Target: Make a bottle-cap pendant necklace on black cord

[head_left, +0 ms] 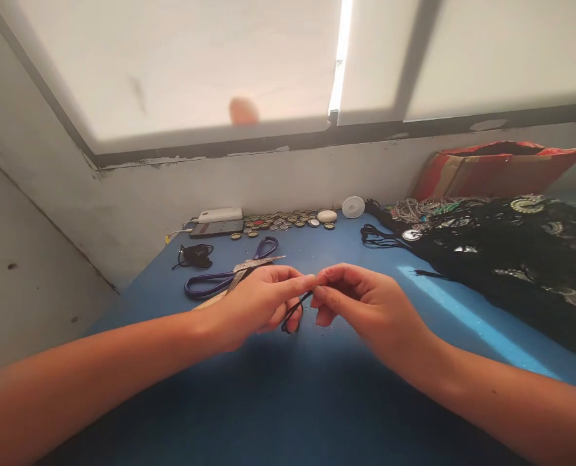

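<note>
Above the blue table, my left hand and my right hand meet at the fingertips. A thin black cord runs from the pinched fingers of both hands and hangs down in a loop in front of my left fingers. Its upper end is hidden between the fingertips. Something fine, perhaps a thread, shows at my right fingers, too small to make out. Just beyond my left hand lie scissors with blue handles, blades apart, on top of a partly hidden pale strip.
Bottle caps lie along the wall beside a phone, a white device, a white oval object and a white disc. A black cord bundle sits left. Black strung pieces and a red cardboard box occupy the right.
</note>
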Demonstrator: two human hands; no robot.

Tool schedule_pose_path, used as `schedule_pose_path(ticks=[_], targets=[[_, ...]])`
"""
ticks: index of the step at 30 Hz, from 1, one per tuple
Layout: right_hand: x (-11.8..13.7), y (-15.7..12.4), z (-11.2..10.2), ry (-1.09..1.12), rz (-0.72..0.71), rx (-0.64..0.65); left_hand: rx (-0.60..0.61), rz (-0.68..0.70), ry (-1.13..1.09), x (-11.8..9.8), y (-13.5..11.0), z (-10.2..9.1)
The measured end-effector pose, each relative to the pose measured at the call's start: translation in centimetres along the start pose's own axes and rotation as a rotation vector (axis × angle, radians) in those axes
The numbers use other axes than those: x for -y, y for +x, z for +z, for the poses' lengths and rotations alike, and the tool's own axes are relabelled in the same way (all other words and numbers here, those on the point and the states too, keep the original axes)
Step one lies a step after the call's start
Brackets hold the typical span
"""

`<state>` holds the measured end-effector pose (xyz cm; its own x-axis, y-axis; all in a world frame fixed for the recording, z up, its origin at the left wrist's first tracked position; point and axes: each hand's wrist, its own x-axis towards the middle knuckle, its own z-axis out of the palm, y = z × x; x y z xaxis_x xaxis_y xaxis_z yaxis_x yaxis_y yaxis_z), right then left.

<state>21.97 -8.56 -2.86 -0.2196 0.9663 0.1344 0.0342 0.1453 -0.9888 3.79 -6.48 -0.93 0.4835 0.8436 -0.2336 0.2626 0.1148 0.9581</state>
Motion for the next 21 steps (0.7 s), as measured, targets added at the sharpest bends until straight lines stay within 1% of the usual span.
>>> schedule_pose_path(ticks=[3,6,11,15,17,19,21], targets=[[-0.5,0.2,-0.3,-0.036,0.016,-0.037,-0.032,-0.016,0.007,0.5,0.3,0.0],[-0.5,0.3,-0.4,-0.069,0.023,-0.058,-0.066,0.013,0.078,0.6,0.2,0.2],[-0.3,0.3,-0.4,-0.050,0.021,-0.042,-0.163,0.100,0.082,0.8,0.3,0.3],[-0.5,0.5,-0.5,-0.050,0.027,-0.027,-0.204,0.138,0.096,0.9,0.5,0.2],[-0.7,0.6,-0.6,-0.052,-0.004,-0.044,-0.226,0.142,0.088,0.9,0.5,0.1],[-1.0,0.6,-0.6,-0.092,-0.083,-0.060,-0.239,0.140,0.078,0.9,0.5,0.1],[-1.2,0.4,-0.5,-0.184,-0.178,-0.055,-0.242,0.141,0.074,0.9,0.6,0.1]])
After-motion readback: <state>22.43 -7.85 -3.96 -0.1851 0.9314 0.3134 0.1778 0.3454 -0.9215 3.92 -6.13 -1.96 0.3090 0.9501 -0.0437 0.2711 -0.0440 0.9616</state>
